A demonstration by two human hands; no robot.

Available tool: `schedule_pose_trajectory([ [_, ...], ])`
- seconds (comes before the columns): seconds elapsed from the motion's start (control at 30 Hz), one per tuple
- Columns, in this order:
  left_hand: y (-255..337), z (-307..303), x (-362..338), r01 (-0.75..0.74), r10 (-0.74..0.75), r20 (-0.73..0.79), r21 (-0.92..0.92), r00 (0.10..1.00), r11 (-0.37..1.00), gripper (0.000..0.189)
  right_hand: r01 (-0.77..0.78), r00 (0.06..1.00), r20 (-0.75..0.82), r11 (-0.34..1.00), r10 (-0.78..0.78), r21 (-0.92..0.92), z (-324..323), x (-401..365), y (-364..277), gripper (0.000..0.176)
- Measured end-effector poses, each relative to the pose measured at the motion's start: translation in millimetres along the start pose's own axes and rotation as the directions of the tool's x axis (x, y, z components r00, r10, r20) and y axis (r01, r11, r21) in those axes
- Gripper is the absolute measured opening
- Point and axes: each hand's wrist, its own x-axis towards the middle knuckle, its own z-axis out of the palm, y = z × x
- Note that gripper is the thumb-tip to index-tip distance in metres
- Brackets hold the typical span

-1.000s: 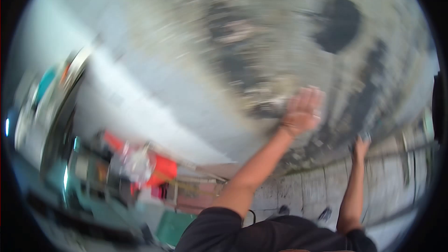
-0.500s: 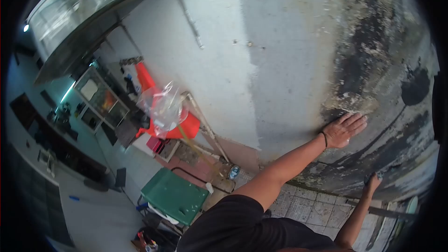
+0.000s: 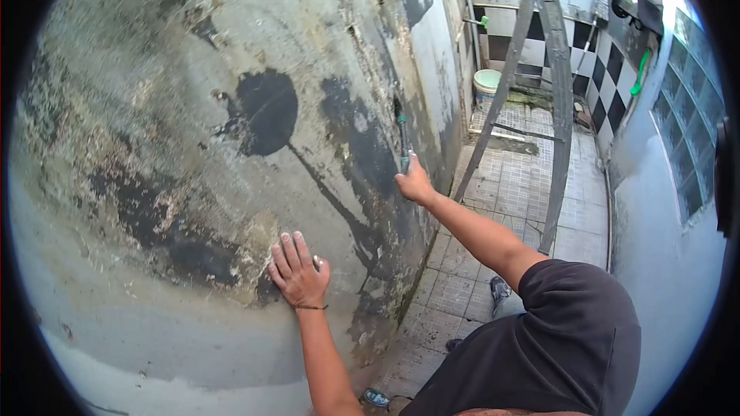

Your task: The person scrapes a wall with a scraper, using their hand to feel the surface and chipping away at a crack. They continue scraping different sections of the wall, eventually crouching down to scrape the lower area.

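My left hand (image 3: 299,271) lies flat against the stained wall (image 3: 208,208), fingers stretched upward, with a dark band round the wrist. Just beside it are flaking plaster and a black patch. Farther up and to the right, my right hand (image 3: 416,182) is closed round a slim dark hand tool with teal parts (image 3: 403,135). The tool points up along the wall, its far end close to or touching a blackened strip. What kind of tool it is I cannot make out. A round black patch (image 3: 267,112) marks the wall between both hands.
A stepladder (image 3: 560,108) stands on the tiled floor (image 3: 493,185) of a narrow passage. Behind it are a pale bucket (image 3: 487,79) and black-and-white tiles (image 3: 532,50). A glass-block window (image 3: 682,112) is in the right wall. My shoe (image 3: 499,290) shows below.
My view has swung right, from the indoor side with the green stool to the passage and stepladder. My left palm stays on the wall; the tool in my right hand now shows clearly.
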Motion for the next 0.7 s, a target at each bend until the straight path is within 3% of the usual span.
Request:
schedule_pose_trajectory([
  [0.07, 0.0, -0.3, 1.9, -0.015, 0.015, -0.010, 0.004, 1.000, 1.000, 0.079, 0.037, 0.999, 0.032, 0.993, -0.040, 0.109, 10.0, -32.3, -12.1, 0.085],
  [0.13, -0.3, -4.4, -1.9, -0.035, 0.035, -0.002, 0.014, 0.999, 0.999, 0.080, 0.167, 0.986, 0.004, 0.985, -0.168, 0.036, 19.1, -72.1, -16.3, 0.090],
  [0.17, -0.9, -6.0, -1.2, -0.033, 0.033, 0.001, 0.014, 0.999, 0.999, 0.081, 0.101, 0.993, 0.057, 0.994, -0.104, 0.047, 14.1, -74.2, -21.9, 0.090],
  [0.2, 0.6, -5.6, 2.1, -0.022, 0.022, -0.004, 0.016, 1.000, 1.000, 0.081, 0.047, 0.993, 0.110, 0.998, -0.053, 0.053, 5.2, -65.7, -30.8, 0.090],
  [0.27, 0.5, -4.4, 0.5, -0.031, 0.031, 0.004, 0.027, 1.000, 0.999, 0.083, 0.151, 0.989, -0.008, 0.989, -0.151, 0.009, 5.2, -9.1, -18.0, 0.088],
  [0.33, 2.6, -4.1, 1.7, -0.015, 0.014, 0.013, 0.021, 1.000, 1.000, 0.083, 0.143, 0.985, -0.098, 0.990, -0.142, 0.004, -17.7, 50.5, -33.2, 0.088],
  [0.43, 3.2, -3.4, 2.4, -0.023, 0.022, 0.022, 0.040, 1.000, 0.999, 0.084, 0.024, 1.000, 0.001, 0.988, -0.024, 0.155, -31.6, 56.3, -61.4, 0.088],
  [0.47, 4.3, -3.1, 1.9, -0.031, 0.030, 0.021, 0.039, 0.999, 0.999, 0.084, 0.182, 0.979, -0.108, 0.982, -0.175, 0.054, -15.2, 38.1, -51.2, 0.088],
  [0.5, 4.7, -2.7, 1.2, -0.020, 0.018, 0.039, 0.047, 0.999, 0.999, 0.085, 0.150, 0.989, 0.004, 0.985, -0.150, 0.081, -17.2, 0.7, -56.1, 0.089],
  [0.53, 4.8, -2.0, 1.0, -0.009, 0.006, 0.053, 0.055, 0.999, 0.998, 0.086, 0.375, 0.925, -0.099, 0.923, -0.366, 0.088, -0.5, -25.6, -39.1, 0.093],
  [0.6, 7.0, 0.5, 3.6, -0.024, 0.021, 0.054, 0.057, 0.998, 0.998, 0.087, 0.322, 0.944, 0.043, 0.943, -0.326, 0.080, 2.8, -44.3, -38.4, 0.096],
  [0.7, 5.1, -3.7, 1.6, -0.026, 0.018, 0.078, 0.098, 0.997, 0.995, 0.088, 0.236, 0.970, 0.028, 0.966, -0.240, 0.108, -32.4, 10.9, -74.3, 0.092],
])
